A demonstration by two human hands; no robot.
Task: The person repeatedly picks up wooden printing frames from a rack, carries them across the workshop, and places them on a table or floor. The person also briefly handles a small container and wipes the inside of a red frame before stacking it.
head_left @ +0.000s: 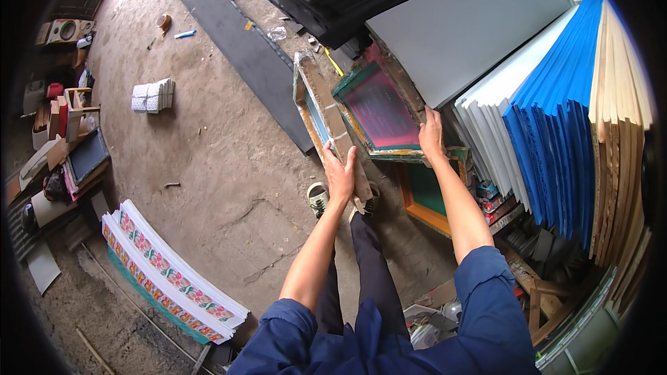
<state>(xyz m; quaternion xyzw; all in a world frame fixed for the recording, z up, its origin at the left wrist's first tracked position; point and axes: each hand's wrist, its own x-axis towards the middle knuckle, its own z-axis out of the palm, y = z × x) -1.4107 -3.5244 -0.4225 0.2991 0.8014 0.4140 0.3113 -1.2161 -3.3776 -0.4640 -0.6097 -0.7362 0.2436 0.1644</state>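
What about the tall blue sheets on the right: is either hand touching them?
No, the left hand holds a weathered wooden frame, the right hand a pink-meshed frame, both apart from the blue sheets.

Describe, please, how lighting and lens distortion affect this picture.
Head view: bright light washes out the floor at the upper left; fisheye distortion bends the tan sheets near the dark right rim; the left hand and right hand look fairly sharp.

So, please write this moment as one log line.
left hand: holding wooden frame | right hand: at edge of pink-mesh frame | nearby: white sheets, blue sheets
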